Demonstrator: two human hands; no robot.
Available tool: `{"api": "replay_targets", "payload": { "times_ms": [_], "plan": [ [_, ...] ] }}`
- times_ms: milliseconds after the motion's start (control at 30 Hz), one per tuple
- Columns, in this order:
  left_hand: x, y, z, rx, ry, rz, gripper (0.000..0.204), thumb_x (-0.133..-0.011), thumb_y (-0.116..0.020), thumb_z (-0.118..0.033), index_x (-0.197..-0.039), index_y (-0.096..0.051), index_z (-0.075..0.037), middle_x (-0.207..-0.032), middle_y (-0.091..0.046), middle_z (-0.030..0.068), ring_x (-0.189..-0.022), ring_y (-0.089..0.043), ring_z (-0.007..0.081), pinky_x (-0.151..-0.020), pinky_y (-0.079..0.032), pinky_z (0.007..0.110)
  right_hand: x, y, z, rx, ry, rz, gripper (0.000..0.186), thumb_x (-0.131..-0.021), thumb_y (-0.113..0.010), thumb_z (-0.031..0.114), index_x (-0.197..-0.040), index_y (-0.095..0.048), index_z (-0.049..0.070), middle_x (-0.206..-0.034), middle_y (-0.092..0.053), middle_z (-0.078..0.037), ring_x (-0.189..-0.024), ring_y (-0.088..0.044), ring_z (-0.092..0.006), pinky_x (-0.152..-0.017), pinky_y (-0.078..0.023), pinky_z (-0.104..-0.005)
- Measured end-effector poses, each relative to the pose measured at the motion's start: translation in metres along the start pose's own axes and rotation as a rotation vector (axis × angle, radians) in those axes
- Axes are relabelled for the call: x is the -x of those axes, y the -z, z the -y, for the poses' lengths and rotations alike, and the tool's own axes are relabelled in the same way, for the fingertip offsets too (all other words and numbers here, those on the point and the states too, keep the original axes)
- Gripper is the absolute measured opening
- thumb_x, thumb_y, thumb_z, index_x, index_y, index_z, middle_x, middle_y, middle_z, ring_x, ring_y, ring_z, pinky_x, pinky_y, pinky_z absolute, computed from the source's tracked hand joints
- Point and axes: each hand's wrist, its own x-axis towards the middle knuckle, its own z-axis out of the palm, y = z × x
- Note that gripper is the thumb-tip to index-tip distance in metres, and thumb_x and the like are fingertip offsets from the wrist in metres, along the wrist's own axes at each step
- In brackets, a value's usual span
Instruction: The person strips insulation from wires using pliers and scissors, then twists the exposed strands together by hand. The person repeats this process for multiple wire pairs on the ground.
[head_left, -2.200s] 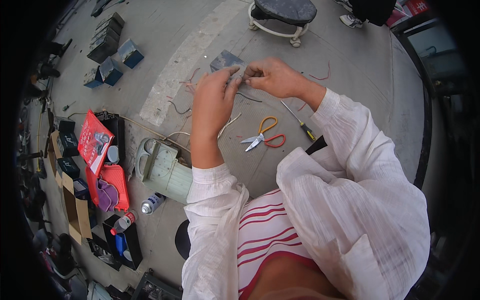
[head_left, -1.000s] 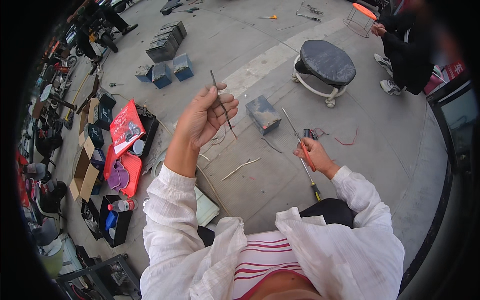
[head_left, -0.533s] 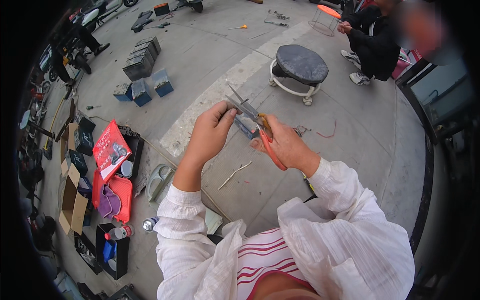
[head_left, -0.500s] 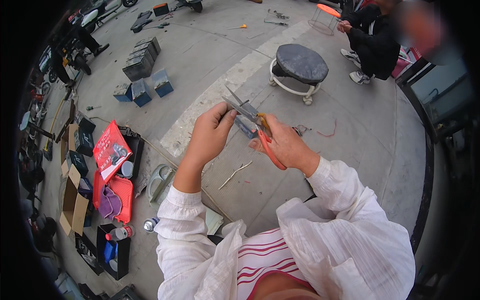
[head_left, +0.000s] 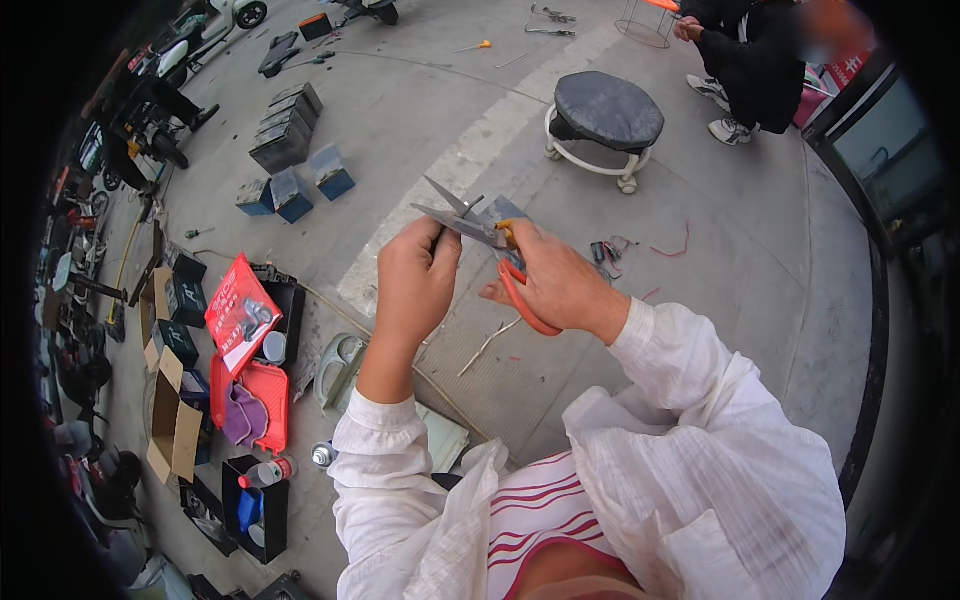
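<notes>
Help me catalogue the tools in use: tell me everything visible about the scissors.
The scissors have grey, metallic blades and coated-looking handle loops, one red-orange, one yellow-orange. Held in mid-air in the right hand, they point toward the picture's upper left, blades open. A dark wire from the left hand lies between the blades; whether that hand touches them is unclear.

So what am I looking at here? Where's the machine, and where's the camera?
There's no machine: these are a person's own bare hands. The view comes from a wide fisheye camera worn on the head, looking down, so straight edges curve. The left hand pinches a thin dark cable; the right hand holds scissors, spread open around it. On the ground lie a pale strip and an open red case; farther off stands a round stool.
</notes>
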Motion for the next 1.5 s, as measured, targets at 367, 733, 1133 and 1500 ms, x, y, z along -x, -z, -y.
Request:
{"api": "replay_targets", "payload": {
  "times_ms": [367, 733, 1133, 1500],
  "plan": [
    [-0.007, -0.010, 0.002, 0.102, 0.005, -0.032, 0.017, -0.087, -0.063, -0.009, -0.081, -0.053, 0.004, -0.064, -0.055, 0.0098, -0.057, -0.050, 0.0137, -0.055, -0.043, 0.031, -0.004, 0.002, -0.011, 0.012, -0.149, 0.072, 0.072, -0.078, -0.073, 0.053, -0.111, -0.047, -0.006, -0.090, -0.063, -0.024, -0.084, -0.063, -0.0402, -0.072, -0.050, -0.0431],
    [-0.007, 0.001, 0.016, 0.433, 0.182, 0.121, 0.015, -0.091, -0.059, -0.007, -0.102, -0.065, 0.002, -0.083, -0.065, 0.0034, -0.076, -0.059, 0.0100, -0.067, -0.049, 0.026, -0.007, 0.000, -0.013, 0.129, -0.025, -0.008, 0.055, -0.083, -0.069, 0.045, -0.100, -0.047, -0.002, -0.088, -0.061, -0.022, -0.082, -0.063, -0.0389, -0.069, -0.050, -0.0445],
    [-0.006, 0.004, 0.017, 0.375, 0.183, 0.179, 0.012, -0.092, -0.055, -0.007, -0.094, -0.062, 0.003, -0.075, -0.057, 0.0021, -0.071, -0.054, 0.0109, -0.066, -0.047, 0.028, -0.010, -0.004, -0.022, 0.163, 0.031, -0.043, 0.062, -0.077, -0.074, 0.050, -0.100, -0.049, -0.001, -0.083, -0.060, -0.018, -0.077, -0.062, -0.0376, -0.067, -0.048, -0.0442],
    [-0.001, -0.014, 0.027, -0.017, -0.084, 0.007, 0.038, -0.078, -0.078, -0.027, -0.069, -0.055, 0.002, -0.062, -0.053, 0.0105, -0.053, -0.048, 0.0200, -0.050, -0.039, 0.032, -0.008, 0.001, -0.020, -0.099, -0.153, 0.183, 0.054, -0.083, -0.071, 0.044, -0.105, -0.050, 0.000, -0.080, -0.059, -0.018, -0.072, -0.058, -0.0328, -0.066, -0.045, -0.0400]
  ]
}}
